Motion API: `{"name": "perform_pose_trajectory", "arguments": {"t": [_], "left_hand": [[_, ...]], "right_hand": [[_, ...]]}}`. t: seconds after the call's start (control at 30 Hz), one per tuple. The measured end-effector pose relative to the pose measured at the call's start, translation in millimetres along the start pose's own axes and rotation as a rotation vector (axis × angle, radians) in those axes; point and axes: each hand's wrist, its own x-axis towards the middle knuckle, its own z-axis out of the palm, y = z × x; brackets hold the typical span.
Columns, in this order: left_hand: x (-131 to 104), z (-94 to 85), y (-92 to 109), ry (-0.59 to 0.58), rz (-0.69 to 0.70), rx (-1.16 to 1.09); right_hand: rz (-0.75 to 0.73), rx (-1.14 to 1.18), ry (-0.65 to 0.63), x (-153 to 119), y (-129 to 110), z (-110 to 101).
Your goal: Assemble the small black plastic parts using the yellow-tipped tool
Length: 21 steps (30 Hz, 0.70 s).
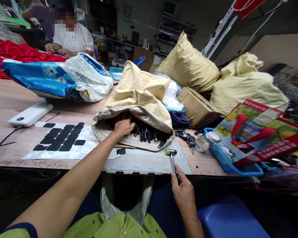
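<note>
My left hand (124,126) reaches into the mouth of a beige woven sack (141,86) lying on its side. Its visible fingers are stretched out over a pile of slim black pieces (146,134), whose kind I cannot make out; the fingertips are partly in shadow. At the table's front edge, my right hand (184,191) is closed around the handle of a small hammer (173,161) with a yellow-green face. The hammer head stands over a grey board (144,163) below the sack opening. Flat black rounded pieces (62,137) lie on a white sheet to the left.
A white power bank (31,114) with a cable and a blue-white bag (64,77) are at left. On the right are keys (192,147), a clear jar (202,143), a blue basket (218,155) and a printed bag (255,132). Beyond the table sits a person (73,39).
</note>
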Motion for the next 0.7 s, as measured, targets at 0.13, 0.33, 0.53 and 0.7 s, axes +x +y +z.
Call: {"name": "perform_pose_trajectory", "arguments": {"t": [0.13, 0.33, 0.53, 0.7], "left_hand": [[-26.5, 5.3, -8.9, 0.046, 0.055, 0.019], [-55.2, 12.3, -18.4, 0.046, 0.072, -0.011], [-77.0, 10.7, -26.5, 0.144, 0.147, -0.097], [-89.9, 3.2, -41.4, 0.281, 0.113, -0.348]], "right_hand": [[0.007, 0.065, -0.034, 0.9, 0.3, 1.5], [0.032, 0.059, -0.042, 0.0, -1.7, 0.3], [0.053, 0.036, -0.033, -1.2, -4.0, -0.6], [0.05, 0.066, -0.021, -0.8, -2.1, 1.5]]}}
